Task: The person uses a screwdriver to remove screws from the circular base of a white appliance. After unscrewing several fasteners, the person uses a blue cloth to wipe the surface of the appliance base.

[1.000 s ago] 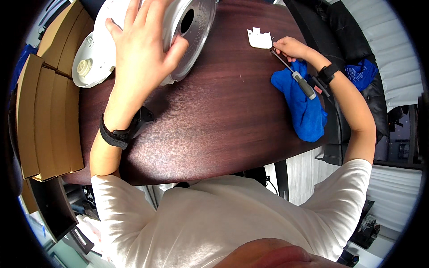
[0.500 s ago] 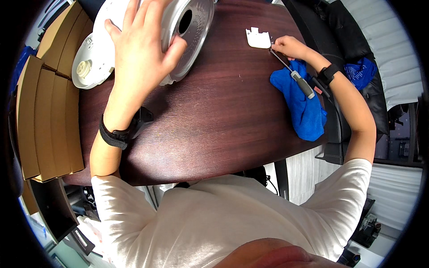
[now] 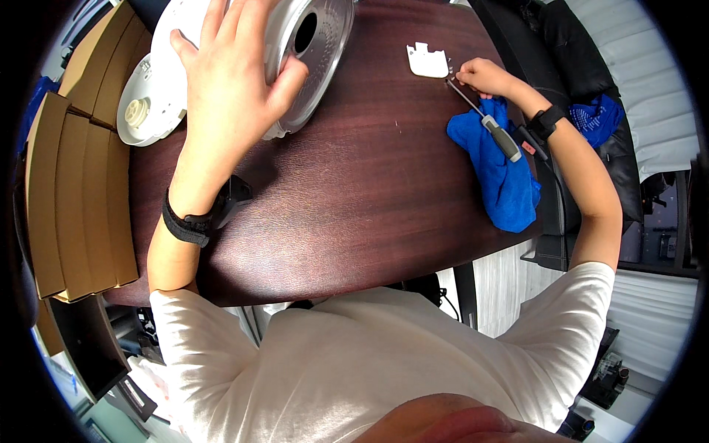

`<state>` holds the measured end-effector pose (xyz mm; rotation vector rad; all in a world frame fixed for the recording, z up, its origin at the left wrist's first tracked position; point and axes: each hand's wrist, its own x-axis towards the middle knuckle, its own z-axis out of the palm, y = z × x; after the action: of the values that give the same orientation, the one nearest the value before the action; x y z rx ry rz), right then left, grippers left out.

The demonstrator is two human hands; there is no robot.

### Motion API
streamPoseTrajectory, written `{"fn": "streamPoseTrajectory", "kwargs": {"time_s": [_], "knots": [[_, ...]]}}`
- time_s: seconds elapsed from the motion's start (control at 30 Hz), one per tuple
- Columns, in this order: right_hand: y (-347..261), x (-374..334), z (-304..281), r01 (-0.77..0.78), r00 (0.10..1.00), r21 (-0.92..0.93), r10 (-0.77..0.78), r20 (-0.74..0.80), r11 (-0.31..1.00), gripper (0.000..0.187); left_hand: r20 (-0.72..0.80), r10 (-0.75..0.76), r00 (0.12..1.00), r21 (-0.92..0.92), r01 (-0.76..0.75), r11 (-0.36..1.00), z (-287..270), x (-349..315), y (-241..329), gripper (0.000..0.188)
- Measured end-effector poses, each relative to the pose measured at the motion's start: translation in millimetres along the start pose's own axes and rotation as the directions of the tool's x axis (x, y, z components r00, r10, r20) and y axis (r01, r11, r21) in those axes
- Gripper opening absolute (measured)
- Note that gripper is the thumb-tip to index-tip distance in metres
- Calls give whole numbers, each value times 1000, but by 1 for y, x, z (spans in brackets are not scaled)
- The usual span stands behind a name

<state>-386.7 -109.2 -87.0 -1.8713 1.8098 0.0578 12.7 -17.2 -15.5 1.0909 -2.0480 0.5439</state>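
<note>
My left hand (image 3: 233, 81) grips a white round appliance housing (image 3: 173, 33) at the far left, fingers spread over it. Its thumb lies against the perforated inner face, which has a dark round hole. A smaller white round part with a cream knob (image 3: 136, 113) sits beside it. At the far right, the fingertips of my right hand (image 3: 481, 76) are pinched together; anything between them is too small to make out. Tiny screw-like bits (image 3: 450, 69) lie by those fingertips, beside a white plastic plate (image 3: 427, 62). Just below, a grey-handled screwdriver (image 3: 501, 139) rests on a blue cloth (image 3: 502, 188).
The dark brown table (image 3: 332, 199) carries all of this. Cardboard boxes (image 3: 77, 199) stand along its left edge. A black sofa (image 3: 583, 66) with another blue cloth (image 3: 597, 122) is close on the right. A black device with a cord (image 3: 533, 142) lies by my right wrist.
My right hand has shifted slightly to the right, away from the white plate, and tiny bits beside the fingertips show more plainly. The left hand and housing have barely moved.
</note>
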Motion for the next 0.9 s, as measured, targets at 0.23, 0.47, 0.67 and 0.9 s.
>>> {"fn": "streamPoseTrajectory", "kwargs": {"time_s": [0.23,0.47,0.67,0.9], "knots": [[-10,-4,0,101,994,-81,-103,-24,992,27,-6,-1,1000,-4,1,1000,1,-1,-1,59],[-2,7,2,152,987,-64,-154,-39,986,23,1,-13,1000,4,13,1000,1,0,0,60],[-1,1,1,168,985,-72,-171,-39,983,24,5,-9,1000,4,9,1000,1,-1,0,60],[-30,-64,-33,-56,975,-139,85,206,989,34,22,-3,1000,-9,4,1000,-2,-1,0,59]]}}
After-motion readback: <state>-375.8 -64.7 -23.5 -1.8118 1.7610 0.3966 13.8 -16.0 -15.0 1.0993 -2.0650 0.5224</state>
